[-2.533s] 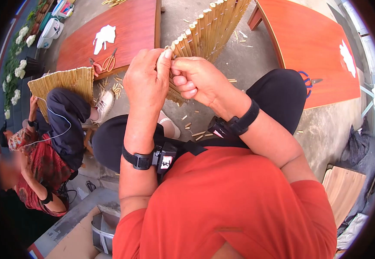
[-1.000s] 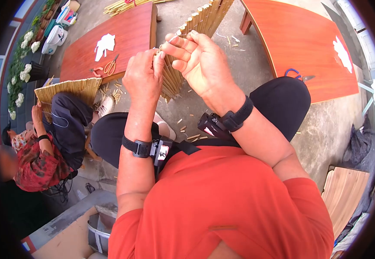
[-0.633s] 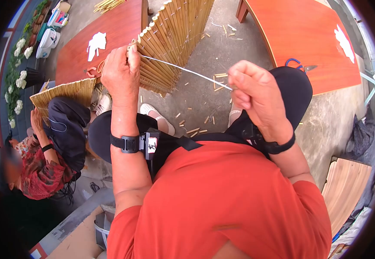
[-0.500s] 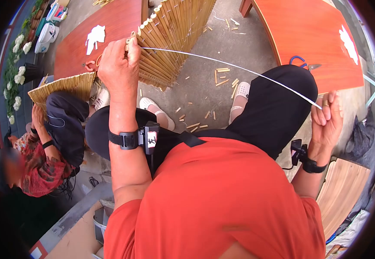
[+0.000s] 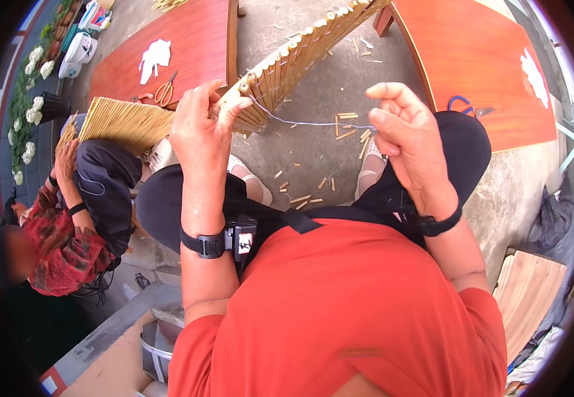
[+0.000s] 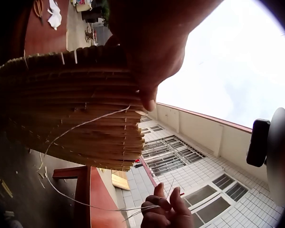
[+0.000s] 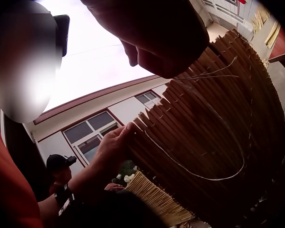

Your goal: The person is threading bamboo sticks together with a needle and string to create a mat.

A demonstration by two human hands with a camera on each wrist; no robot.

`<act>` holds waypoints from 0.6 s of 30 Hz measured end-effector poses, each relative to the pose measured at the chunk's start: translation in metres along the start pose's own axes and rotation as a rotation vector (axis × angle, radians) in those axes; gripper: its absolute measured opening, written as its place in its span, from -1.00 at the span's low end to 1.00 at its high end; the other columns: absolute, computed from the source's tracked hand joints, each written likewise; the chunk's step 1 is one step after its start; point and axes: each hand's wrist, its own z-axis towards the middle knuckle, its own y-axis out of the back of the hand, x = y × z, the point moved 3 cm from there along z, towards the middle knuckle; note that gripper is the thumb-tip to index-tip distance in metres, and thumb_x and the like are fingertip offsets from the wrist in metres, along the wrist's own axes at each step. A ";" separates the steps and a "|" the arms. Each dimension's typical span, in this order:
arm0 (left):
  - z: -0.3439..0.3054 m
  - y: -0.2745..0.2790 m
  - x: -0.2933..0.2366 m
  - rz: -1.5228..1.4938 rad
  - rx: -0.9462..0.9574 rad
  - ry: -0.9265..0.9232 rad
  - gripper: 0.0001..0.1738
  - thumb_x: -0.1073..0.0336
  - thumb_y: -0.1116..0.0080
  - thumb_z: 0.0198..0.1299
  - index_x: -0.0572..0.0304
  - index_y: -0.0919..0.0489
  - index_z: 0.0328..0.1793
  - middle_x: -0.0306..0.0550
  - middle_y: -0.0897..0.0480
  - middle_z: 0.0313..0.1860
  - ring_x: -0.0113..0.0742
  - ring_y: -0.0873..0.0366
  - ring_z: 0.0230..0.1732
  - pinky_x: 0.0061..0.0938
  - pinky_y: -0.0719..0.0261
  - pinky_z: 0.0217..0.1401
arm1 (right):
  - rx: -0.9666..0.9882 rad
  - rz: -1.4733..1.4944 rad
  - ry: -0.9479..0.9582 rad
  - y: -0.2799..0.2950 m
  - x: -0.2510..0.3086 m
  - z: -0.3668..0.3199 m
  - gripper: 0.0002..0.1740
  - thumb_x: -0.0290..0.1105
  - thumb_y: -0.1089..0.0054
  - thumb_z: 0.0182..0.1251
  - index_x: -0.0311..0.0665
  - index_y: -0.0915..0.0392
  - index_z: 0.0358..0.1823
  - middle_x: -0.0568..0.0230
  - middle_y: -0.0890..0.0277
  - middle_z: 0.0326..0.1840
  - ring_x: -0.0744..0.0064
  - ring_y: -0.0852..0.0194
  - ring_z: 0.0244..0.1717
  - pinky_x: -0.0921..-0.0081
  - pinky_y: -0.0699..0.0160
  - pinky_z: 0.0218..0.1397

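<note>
A mat of thin bamboo sticks (image 5: 300,56), stitched with rows of white string, stands out ahead of me. My left hand (image 5: 200,135) holds its near corner, thumb on one side and fingers on the other; the right wrist view shows this grip on the mat's edge (image 7: 156,130). From beside the left thumb a white string (image 5: 300,123) runs slack across to my right hand (image 5: 409,145), which pinches it between thumb and curled fingers over my right knee. In the left wrist view the string (image 6: 61,191) hangs in a long loop toward the right hand (image 6: 166,211).
The left red table (image 5: 198,40) bears a white cloth (image 5: 155,58) and orange-handled scissors (image 5: 165,92). Blue-handled scissors (image 5: 470,107) lie on the right table (image 5: 485,59). Short bamboo offcuts (image 5: 346,134) litter the floor. A seated person (image 5: 69,245) at left has another bamboo mat (image 5: 125,126).
From beside the left hand, my right hand drew the string far out to the right, then came back partway, so the string sags. My left fingers have spread at the mat's corner.
</note>
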 end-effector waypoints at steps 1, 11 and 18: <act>-0.003 -0.003 0.002 -0.067 0.011 0.019 -0.52 0.06 -0.49 -0.09 0.20 -0.64 -0.11 -0.10 -0.57 -0.42 -0.17 -0.57 -0.36 -0.33 -0.54 -0.28 | 0.042 -0.016 -0.053 -0.017 -0.017 0.013 -0.69 -0.51 -0.24 0.35 -0.36 -0.47 0.09 0.56 -0.22 -0.45 0.85 -0.01 -0.58 0.82 -0.02 -0.61; 0.006 -0.004 0.000 0.050 -0.011 -0.100 -0.69 0.20 -0.45 0.03 0.15 -0.63 -0.18 -0.14 -0.62 -0.36 -0.16 -0.59 -0.31 -0.30 -0.56 -0.25 | 0.323 0.511 -0.610 -0.089 -0.094 0.055 -0.87 -0.37 -0.16 0.44 -0.28 -0.50 -0.25 0.59 -0.15 -0.56 0.84 0.03 -0.68 0.82 -0.01 -0.66; 0.010 -0.012 -0.001 0.069 -0.014 -0.175 -0.62 0.10 -0.49 -0.03 0.15 -0.63 -0.21 -0.16 -0.63 -0.36 -0.17 -0.56 -0.34 -0.31 -0.53 -0.28 | 0.201 0.319 -0.271 -0.088 -0.075 0.061 -0.70 -0.32 -0.14 0.41 -0.20 -0.35 -0.50 0.58 -0.20 -0.58 0.74 -0.03 -0.64 0.69 -0.05 -0.61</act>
